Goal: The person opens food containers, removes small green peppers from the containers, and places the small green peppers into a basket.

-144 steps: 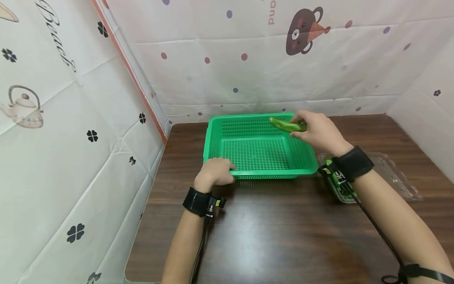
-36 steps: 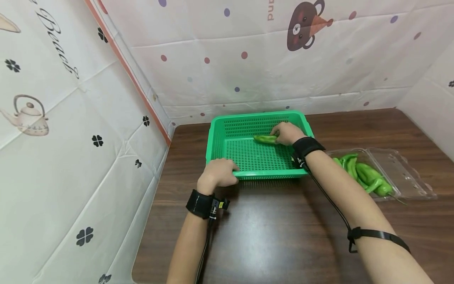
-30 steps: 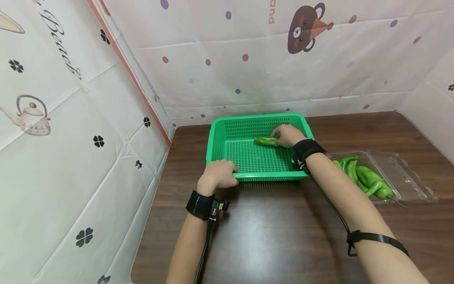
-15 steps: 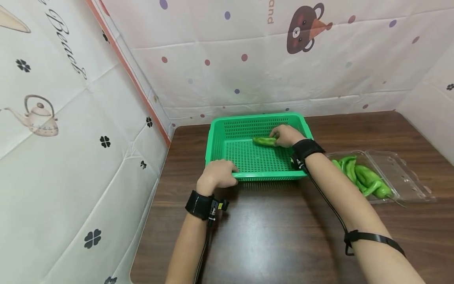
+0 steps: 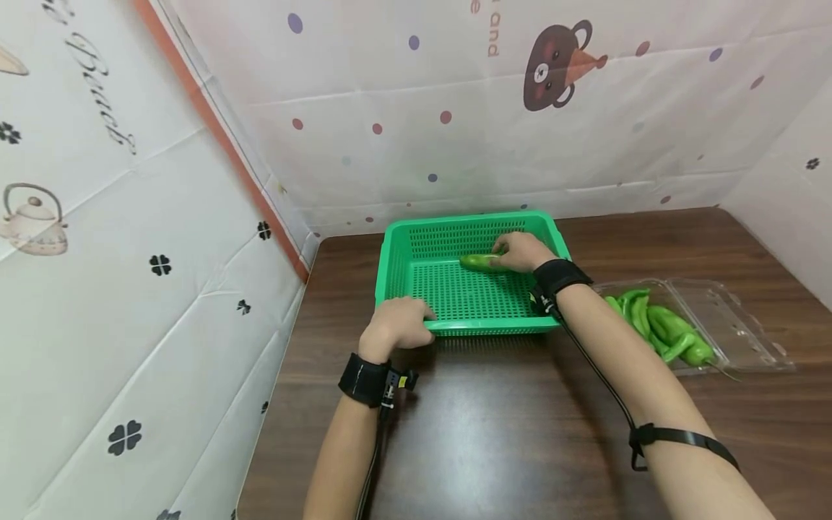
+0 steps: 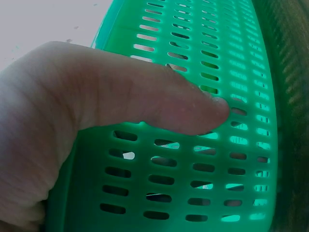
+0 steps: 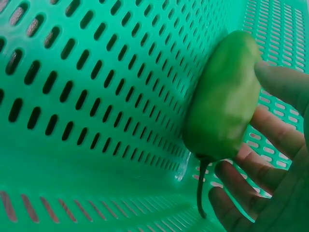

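Observation:
A green plastic basket (image 5: 455, 326) with slotted walls sits at the back middle of the table. My left hand (image 5: 398, 323) grips its front rim near the left corner; the thumb (image 6: 193, 108) lies against the slotted outer wall in the left wrist view. Inside the basket, near its back wall, is a single green pepper (image 5: 477, 263). My right hand (image 5: 523, 253) reaches in over it from the right. In the right wrist view the pepper (image 7: 224, 101) has a thin dark stem, and the thumb and spread fingers (image 7: 277, 130) touch its side.
To the right, under and past my right forearm, lies a clear plastic clamshell box (image 5: 728, 325) with its lid folded out, holding several green peppers (image 5: 672, 328). Patterned sheets (image 5: 364, 166) hang behind and at both sides of the wooden table (image 5: 481, 433).
Earlier my right hand carried the pepper above the basket, then lowered it to the basket floor. Now its fingers have spread away from the pepper. My left hand has stayed on the rim.

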A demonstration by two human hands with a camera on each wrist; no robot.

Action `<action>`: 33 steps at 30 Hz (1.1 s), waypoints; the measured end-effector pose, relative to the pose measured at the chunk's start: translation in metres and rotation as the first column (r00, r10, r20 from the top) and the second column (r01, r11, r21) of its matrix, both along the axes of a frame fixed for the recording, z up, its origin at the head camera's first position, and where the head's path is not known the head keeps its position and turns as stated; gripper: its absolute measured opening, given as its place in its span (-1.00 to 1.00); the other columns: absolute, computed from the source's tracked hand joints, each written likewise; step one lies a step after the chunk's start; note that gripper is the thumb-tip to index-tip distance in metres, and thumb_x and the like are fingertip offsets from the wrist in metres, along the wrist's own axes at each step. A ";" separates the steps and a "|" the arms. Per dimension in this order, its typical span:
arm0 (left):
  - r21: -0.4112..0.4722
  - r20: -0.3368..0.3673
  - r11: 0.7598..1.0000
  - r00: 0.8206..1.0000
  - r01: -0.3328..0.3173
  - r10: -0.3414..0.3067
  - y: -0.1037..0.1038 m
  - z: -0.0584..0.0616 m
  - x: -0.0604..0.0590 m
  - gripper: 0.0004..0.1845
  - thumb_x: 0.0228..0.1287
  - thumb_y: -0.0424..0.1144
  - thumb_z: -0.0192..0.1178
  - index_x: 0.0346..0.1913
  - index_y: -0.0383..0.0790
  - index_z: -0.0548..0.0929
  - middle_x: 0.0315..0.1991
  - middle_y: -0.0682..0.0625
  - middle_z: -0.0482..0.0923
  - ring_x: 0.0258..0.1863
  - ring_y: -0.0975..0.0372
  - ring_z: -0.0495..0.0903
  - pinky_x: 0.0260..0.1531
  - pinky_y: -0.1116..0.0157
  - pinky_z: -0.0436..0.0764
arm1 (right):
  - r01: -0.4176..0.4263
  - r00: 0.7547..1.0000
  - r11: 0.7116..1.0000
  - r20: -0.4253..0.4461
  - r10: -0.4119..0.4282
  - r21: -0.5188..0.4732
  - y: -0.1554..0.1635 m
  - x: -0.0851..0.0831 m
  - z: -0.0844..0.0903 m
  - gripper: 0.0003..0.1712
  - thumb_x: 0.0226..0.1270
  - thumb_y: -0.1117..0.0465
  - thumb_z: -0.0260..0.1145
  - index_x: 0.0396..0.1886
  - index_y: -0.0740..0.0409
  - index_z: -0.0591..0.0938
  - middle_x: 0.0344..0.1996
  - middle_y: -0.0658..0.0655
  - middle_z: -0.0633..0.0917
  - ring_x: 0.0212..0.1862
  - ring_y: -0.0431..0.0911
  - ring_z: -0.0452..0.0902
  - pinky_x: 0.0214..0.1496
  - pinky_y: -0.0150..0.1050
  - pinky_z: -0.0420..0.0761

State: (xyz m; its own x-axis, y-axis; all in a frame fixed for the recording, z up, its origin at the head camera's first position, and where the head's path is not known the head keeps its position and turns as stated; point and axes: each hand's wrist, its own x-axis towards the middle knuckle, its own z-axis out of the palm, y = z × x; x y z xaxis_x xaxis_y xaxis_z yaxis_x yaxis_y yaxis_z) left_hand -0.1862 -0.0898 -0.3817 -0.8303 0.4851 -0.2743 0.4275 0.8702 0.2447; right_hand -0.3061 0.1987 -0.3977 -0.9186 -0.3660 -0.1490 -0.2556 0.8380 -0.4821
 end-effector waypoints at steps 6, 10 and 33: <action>0.011 -0.023 1.000 1.000 0.002 -0.002 0.000 -0.005 0.003 -0.51 0.21 -0.28 0.16 0.19 0.13 0.74 -0.03 -0.01 0.73 -0.53 0.25 0.07 -0.50 0.27 0.11 | 0.018 0.998 1.000 -0.059 -0.017 0.023 -0.002 0.002 -0.003 -0.41 0.48 -0.07 0.26 0.25 0.29 0.60 0.17 0.39 0.64 0.13 0.29 0.58 0.15 0.19 0.57; 0.010 -0.026 1.000 1.000 0.003 -0.003 0.001 -0.004 0.013 -0.50 0.22 -0.27 0.17 0.22 0.12 0.73 0.04 0.00 0.73 -0.53 0.25 0.09 -0.50 0.26 0.13 | 0.037 0.995 0.999 -0.092 -0.033 0.038 -0.003 0.011 -0.005 -0.42 0.50 -0.08 0.24 0.23 0.29 0.61 0.12 0.38 0.67 0.07 0.27 0.61 0.09 0.17 0.60; 0.030 -0.021 0.999 1.000 -0.022 0.022 0.004 -0.004 0.049 -0.49 0.22 -0.27 0.20 0.26 0.04 0.70 0.23 -0.01 0.67 -0.43 0.22 0.39 -0.48 0.25 0.21 | -0.054 0.932 0.979 -0.363 -0.021 -0.196 0.006 0.085 0.078 -0.73 0.50 0.02 0.27 -0.04 0.10 0.71 -0.04 0.17 0.70 0.00 0.07 0.61 0.12 0.03 0.55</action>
State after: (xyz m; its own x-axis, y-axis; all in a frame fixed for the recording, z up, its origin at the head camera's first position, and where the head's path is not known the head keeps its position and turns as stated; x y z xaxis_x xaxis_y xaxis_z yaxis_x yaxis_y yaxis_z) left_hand -0.1377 -0.0859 -0.3858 -0.8464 0.4745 -0.2418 0.4139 0.8718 0.2619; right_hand -0.2207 0.2044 -0.3192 -0.8897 -0.3689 0.2690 -0.4565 0.7286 -0.5107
